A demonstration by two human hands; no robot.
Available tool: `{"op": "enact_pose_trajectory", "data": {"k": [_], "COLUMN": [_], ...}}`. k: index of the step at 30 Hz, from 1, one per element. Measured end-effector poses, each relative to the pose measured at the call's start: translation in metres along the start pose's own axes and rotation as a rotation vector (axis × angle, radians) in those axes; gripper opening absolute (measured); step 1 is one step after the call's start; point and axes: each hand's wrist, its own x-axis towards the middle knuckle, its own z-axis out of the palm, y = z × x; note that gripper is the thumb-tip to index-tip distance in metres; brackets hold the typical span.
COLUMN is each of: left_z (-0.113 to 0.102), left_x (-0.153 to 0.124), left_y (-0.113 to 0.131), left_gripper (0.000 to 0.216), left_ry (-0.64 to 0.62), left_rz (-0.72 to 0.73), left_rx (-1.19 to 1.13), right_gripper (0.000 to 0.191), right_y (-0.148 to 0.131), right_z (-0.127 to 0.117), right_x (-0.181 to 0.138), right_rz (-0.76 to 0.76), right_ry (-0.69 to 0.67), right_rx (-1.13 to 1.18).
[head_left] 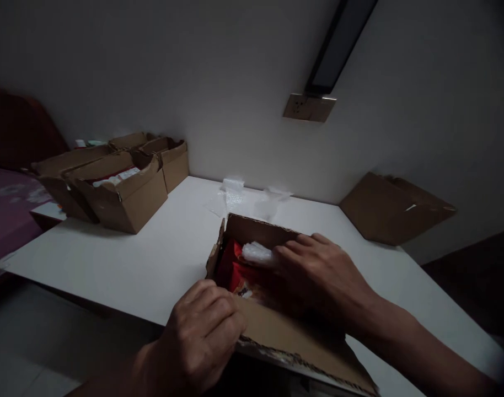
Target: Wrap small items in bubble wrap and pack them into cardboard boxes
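An open cardboard box (252, 227) sits at the near edge of a white table (153, 253). Red packets (231, 267) lie inside it, with a wad of clear plastic wrap (257, 252) on top. My right hand (318, 273) reaches into the box, its fingers stretched out and pressing on the plastic wrap. My left hand (202, 336) is curled round the near flap (285, 336) of the box, holding it down at the table's edge.
Several open cardboard boxes (123, 187) with goods stand at the table's far left. Loose plastic wrap (244, 196) lies by the wall. A flattened carton (392, 207) leans at the far right. A wall socket (307, 107) is above.
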Motion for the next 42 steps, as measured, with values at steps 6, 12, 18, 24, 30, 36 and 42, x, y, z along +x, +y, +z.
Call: {"op": "enact_pose_trajectory", "data": {"k": [6, 12, 18, 24, 30, 36, 42], "left_z": [0.005, 0.006, 0.006, 0.002, -0.001, -0.002, 0.000], "left_x": [-0.003, -0.002, -0.005, 0.002, 0.006, 0.004, 0.003], "left_y": [-0.002, 0.000, -0.001, 0.001, 0.003, 0.003, 0.001], "left_gripper": [0.025, 0.026, 0.025, 0.026, 0.025, 0.025, 0.022], "left_ry": [0.026, 0.013, 0.023, 0.029, 0.027, 0.015, -0.015], "left_rz": [0.003, -0.006, -0.006, -0.009, -0.019, -0.028, -0.046], "left_rx": [0.003, -0.003, -0.037, -0.011, 0.032, 0.007, -0.019], "right_gripper": [0.006, 0.009, 0.016, 0.026, 0.020, 0.020, 0.022], "right_y": [-0.012, -0.013, -0.003, -0.003, -0.020, -0.018, -0.018], "right_z": [0.014, 0.019, 0.005, -0.012, 0.002, 0.003, 0.001], "right_x": [0.034, 0.039, 0.026, 0.011, 0.018, 0.018, 0.020], "right_rz": [-0.012, 0.033, 0.121, 0.047, -0.063, -0.085, -0.085], "right_ry": [-0.311, -0.450, -0.334, -0.330, -0.535, -0.530, -0.616], "right_rx": [-0.125, -0.095, -0.045, 0.335, 0.324, 0.295, 0.314]}}
